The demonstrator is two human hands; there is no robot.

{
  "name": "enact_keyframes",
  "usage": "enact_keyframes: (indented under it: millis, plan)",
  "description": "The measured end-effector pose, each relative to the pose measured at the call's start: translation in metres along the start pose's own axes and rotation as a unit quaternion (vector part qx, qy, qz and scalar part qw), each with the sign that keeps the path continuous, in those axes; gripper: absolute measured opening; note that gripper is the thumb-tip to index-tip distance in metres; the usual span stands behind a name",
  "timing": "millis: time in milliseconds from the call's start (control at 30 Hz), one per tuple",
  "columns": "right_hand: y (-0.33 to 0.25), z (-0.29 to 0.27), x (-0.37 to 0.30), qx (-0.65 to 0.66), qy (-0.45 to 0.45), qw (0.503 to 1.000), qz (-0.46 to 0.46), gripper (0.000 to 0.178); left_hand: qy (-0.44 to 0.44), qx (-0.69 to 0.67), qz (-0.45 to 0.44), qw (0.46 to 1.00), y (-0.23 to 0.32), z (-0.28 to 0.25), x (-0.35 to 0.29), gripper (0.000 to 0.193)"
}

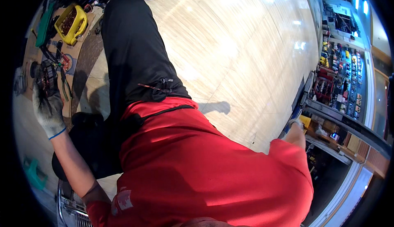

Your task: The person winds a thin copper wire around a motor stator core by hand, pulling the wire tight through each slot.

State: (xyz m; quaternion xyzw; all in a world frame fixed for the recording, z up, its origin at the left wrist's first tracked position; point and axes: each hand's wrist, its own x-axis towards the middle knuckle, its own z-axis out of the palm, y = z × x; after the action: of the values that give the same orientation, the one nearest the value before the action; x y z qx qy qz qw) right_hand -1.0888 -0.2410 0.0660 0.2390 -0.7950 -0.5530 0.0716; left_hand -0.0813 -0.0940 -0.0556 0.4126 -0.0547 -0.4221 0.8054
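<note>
My left hand, in a pale knitted glove with a blue cuff edge, is closed around a dark, ribbed motor part with copper-coloured windings. It is held over the cardboard at the left, beside pliers with dark green handles and a small red-handled tool. My right hand, also gloved, reaches out to the far right, beside a yellow object at the edge of a counter. Its fingers are mostly hidden, so whether it grips anything is unclear.
A yellow cut-open jug holds reddish-brown bits. Behind it lies a long green object. Shiny pale floor spreads before my knees. Stocked shelves and a metal-edged counter stand at right; a metal-framed seat is at lower left.
</note>
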Motion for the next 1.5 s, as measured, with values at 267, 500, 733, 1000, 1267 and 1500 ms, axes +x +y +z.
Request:
enact_keyframes:
  millis: [267, 500, 733, 1000, 1267, 1500]
  plan:
    - [-0.156, 0.004, -0.079, -0.084, -0.277, 0.931, -0.221, 0.04, 0.112, 0.053, 0.04, 0.992, -0.003, -0.001, -0.015, 0.05]
    - [-0.264, -0.184, -0.155, 0.265, 0.187, 0.86, -0.395, 0.035, 0.027, -0.038, 0.0, 0.999, 0.001, 0.016, -0.044, 0.046]
    - [-0.278, -0.322, -0.559, 0.467, 0.05, 0.326, -0.82, 0.036, 0.03, 0.03, 0.031, 0.999, -0.005, 0.012, -0.037, 0.046]
    - [-0.299, -0.304, -0.719, 0.14, -0.187, 0.332, -0.914, 0.021, -0.036, 0.115, 0.032, 0.992, 0.01, 0.036, -0.049, 0.052]
    - [-0.267, -0.318, -0.715, 0.208, 0.133, 0.379, -0.892, 0.03, 0.002, 0.177, 0.021, 0.984, 0.016, 0.046, -0.058, 0.045]
    - [-0.246, -0.255, -0.707, 0.145, 0.394, 0.256, -0.871, 0.02, 0.164, 0.086, 0.083, 0.979, -0.002, 0.048, -0.046, 0.042]
